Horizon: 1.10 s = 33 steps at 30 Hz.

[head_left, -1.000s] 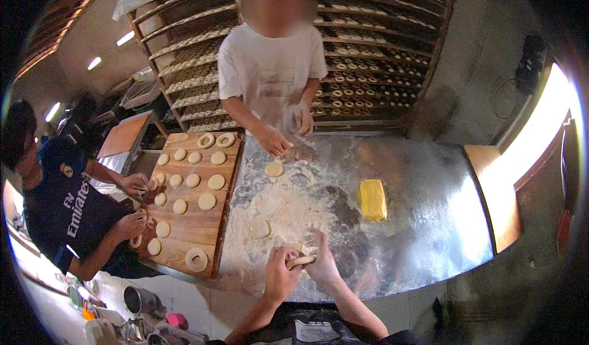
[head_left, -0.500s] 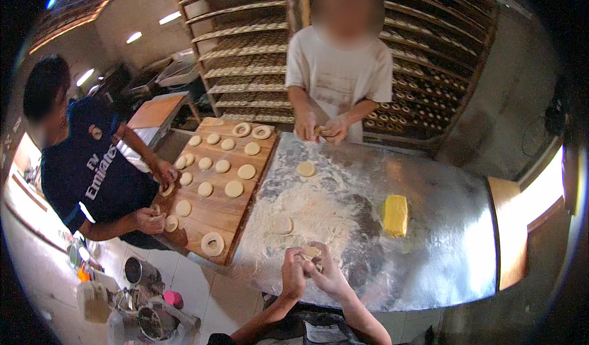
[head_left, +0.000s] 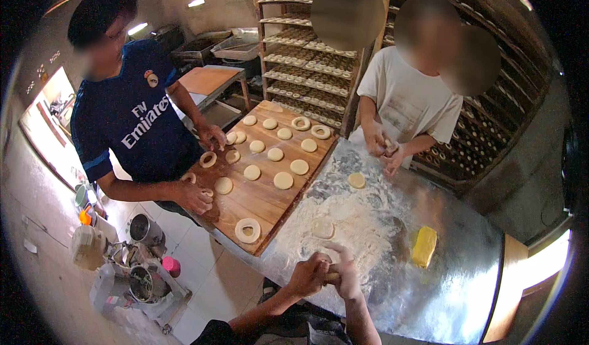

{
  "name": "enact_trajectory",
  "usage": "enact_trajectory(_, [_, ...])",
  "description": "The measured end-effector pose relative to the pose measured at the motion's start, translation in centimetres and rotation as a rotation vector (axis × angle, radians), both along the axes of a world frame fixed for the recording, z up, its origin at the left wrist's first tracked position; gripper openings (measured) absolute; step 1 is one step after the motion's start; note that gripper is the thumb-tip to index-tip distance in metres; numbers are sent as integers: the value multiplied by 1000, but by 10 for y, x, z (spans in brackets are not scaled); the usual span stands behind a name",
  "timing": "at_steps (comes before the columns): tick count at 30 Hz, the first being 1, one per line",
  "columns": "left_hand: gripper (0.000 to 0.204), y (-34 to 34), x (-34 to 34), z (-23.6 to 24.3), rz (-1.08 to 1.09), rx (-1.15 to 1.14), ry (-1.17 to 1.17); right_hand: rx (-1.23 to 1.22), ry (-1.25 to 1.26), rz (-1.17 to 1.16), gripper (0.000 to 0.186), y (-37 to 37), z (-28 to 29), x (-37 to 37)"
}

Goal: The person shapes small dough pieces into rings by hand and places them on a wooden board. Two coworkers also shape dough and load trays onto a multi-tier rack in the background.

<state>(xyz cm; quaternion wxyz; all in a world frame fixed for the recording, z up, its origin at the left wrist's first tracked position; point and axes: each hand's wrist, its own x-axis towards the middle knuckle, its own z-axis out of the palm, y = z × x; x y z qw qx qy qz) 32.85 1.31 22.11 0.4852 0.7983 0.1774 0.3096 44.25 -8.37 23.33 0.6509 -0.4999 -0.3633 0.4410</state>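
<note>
Over the near edge of the metal table, my left hand [head_left: 309, 274] is closed on a small piece of dough [head_left: 332, 277]. On the dough's other side is my right hand [head_left: 347, 276], pressed to it with some fingers stretched out. Fingers hide much of the piece. Just beyond my hands, a flat dough round [head_left: 323, 227] lies in scattered white flour [head_left: 353, 213]. Farther off is another dough round [head_left: 356, 180]. A yellow block [head_left: 424, 247] rests on the table to the right.
At left, a wooden board [head_left: 245, 205] bears several dough rounds and rings, including a dough ring [head_left: 248, 230]. A person in dark blue [head_left: 141, 121] works over it. Across the table, a person in white [head_left: 408, 93] handles dough. Tray racks [head_left: 307, 57] stand behind; pots [head_left: 146, 228] sit lower left.
The view has swung left, so everything appears farther right. My right hand's fingers have spread while the dough stays between my hands. Another dough ring now shows by the person in blue.
</note>
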Motion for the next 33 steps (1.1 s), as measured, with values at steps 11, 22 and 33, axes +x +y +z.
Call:
enact_trajectory(11, [24, 78, -36, -19, 238, 565, 29, -137, -139, -167, 60, 88, -12, -35])
enact_trajectory(22, [33, 162, -62, 1, 55, -37, 138, 73, 172, -110, 46, 160, -23, -71])
enact_trajectory(33, [37, 229, -46, -26, 151, -191, 282, -632, 314, -349, 56, 218, -60, -52])
